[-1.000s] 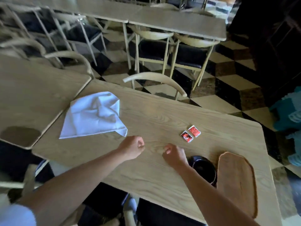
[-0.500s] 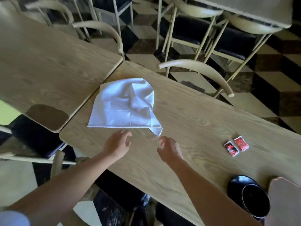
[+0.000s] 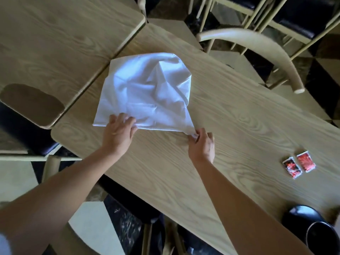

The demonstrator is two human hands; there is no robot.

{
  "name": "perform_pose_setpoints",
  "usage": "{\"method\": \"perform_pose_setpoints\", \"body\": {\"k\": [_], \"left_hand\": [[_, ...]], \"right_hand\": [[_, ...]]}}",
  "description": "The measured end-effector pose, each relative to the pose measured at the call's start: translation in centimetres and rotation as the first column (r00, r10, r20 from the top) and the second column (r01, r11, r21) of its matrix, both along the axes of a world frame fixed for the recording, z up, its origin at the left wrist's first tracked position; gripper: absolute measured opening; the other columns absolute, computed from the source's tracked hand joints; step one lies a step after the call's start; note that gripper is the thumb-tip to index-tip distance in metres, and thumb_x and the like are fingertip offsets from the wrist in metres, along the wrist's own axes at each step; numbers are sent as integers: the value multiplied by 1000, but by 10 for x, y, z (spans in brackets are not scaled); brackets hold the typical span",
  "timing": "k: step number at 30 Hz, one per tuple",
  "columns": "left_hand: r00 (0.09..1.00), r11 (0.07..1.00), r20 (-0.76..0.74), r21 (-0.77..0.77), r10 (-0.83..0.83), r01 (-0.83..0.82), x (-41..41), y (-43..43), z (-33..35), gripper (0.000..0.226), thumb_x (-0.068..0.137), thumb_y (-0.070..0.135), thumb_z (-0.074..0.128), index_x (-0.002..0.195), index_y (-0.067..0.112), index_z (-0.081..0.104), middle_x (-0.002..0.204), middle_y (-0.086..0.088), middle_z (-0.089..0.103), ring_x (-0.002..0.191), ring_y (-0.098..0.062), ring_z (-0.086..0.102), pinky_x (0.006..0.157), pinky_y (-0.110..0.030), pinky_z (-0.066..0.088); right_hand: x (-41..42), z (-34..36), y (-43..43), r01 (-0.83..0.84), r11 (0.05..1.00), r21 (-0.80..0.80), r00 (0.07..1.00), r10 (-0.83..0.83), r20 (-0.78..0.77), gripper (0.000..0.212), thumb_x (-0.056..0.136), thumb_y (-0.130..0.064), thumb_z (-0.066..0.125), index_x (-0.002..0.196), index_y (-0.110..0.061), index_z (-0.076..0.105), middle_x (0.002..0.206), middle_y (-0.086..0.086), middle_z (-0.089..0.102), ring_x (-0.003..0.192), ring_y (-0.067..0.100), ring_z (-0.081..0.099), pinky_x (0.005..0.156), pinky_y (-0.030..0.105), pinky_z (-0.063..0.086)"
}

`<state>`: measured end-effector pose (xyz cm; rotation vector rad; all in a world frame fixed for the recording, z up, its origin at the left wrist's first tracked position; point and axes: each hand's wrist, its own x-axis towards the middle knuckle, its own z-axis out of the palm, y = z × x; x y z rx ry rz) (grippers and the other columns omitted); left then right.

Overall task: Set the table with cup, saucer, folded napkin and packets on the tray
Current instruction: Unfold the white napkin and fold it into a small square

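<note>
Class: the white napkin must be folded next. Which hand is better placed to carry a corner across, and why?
The right hand: it pinches the white napkin at its free, pointed near corner, ready to lift. The left hand lies on the near edge, better suited to anchoring.

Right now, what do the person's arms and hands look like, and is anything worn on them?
Both forearms are bare, with no gloves, watch or bracelet visible. The left hand and right hand are uncovered. A pale sleeve edge shows near the left shoulder; whether a ring is worn is unclear.

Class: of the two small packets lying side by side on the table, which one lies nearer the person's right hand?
The darker, black-and-red packet: it lies on the side toward the right hand; the brighter red packet is beyond it.
</note>
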<state>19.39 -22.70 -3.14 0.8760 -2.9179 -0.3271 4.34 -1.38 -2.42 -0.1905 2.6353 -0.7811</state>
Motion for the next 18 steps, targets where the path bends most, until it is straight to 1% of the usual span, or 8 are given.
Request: {"method": "perform_pose_setpoints", "body": {"k": [3, 6, 8, 11, 13, 15, 16, 18], "left_hand": [[999, 1000, 33, -26, -3, 4, -3, 1, 4, 16, 79, -2, 63, 89, 10, 63, 99, -13, 61, 86, -39, 53, 64, -47, 51], [997, 999, 73, -31, 32, -30, -3, 8, 14, 24, 73, -5, 63, 91, 11, 59, 94, -12, 61, 88, -39, 55, 68, -45, 43], [999, 999, 33, 11, 31, -31, 1, 14, 22, 37, 64, -11, 61, 96, 7, 56, 89, -16, 60, 86, -40, 59, 71, -46, 42], [996, 997, -81, 63, -35, 40, 9, 19, 37, 46, 61, -17, 59, 101, 2, 50, 90, -22, 57, 77, -42, 61, 68, -43, 41], [992, 996, -106, 51, -73, 79, 11, 24, 55, 32, 74, -7, 66, 99, 4, 49, 86, -23, 57, 71, -42, 61, 64, -42, 42], [991, 993, -61, -12, -116, 116, 11, 29, 73, 24, 84, 17, 70, 93, 6, 51, 84, -19, 60, 65, -40, 62, 52, -41, 46], [990, 990, -32, -19, -139, 138, 13, 33, 81, 24, 85, 23, 69, 93, 7, 53, 86, -17, 61, 66, -39, 63, 51, -41, 47], [990, 990, -5, 24, -138, 138, 17, 44, 101, 19, 89, 24, 62, 98, 8, 56, 96, -14, 60, 76, -38, 64, 58, -42, 48]], "right_hand": [[-1, 2, 1, 11, 1000, -22, 1000, -11, 8, 11, 87, -21, 64, 97, -21, 62, 107, 8, 56, 97, 33, 56, 69, 32, 36], [-1, 10, 10, -25, 996, -89, 1000, 25, -5, 9, 81, -5, 60, 86, -12, 58, 93, 12, 63, 88, 35, 56, 67, 31, 31], [0, 21, 21, -22, 993, -119, 999, 18, -31, 10, 78, 1, 58, 83, -8, 56, 84, 12, 65, 81, 36, 57, 64, 31, 27], [-4, 44, 44, 8, 991, -132, 996, -20, -89, 17, 77, 5, 54, 84, -10, 61, 87, 12, 64, 81, 35, 57, 64, 29, 28], [-9, 64, 63, -1, 991, -130, 990, -18, -139, 22, 76, 8, 52, 84, -8, 64, 88, 14, 60, 81, 35, 57, 65, 27, 29], [-14, 85, 83, -30, 989, -143, 979, 0, -206, 24, 74, 12, 51, 81, -5, 65, 85, 17, 59, 81, 36, 55, 65, 26, 28], [-17, 95, 93, -43, 988, -148, 971, 7, -237, 24, 73, 14, 50, 80, -4, 65, 84, 19, 59, 82, 37, 55, 65, 26, 27], [-20, 117, 116, -51, 988, -147, 961, 8, -275, 24, 73, 13, 50, 80, -3, 66, 85, 20, 59, 83, 37, 55, 66, 27, 27]]}}
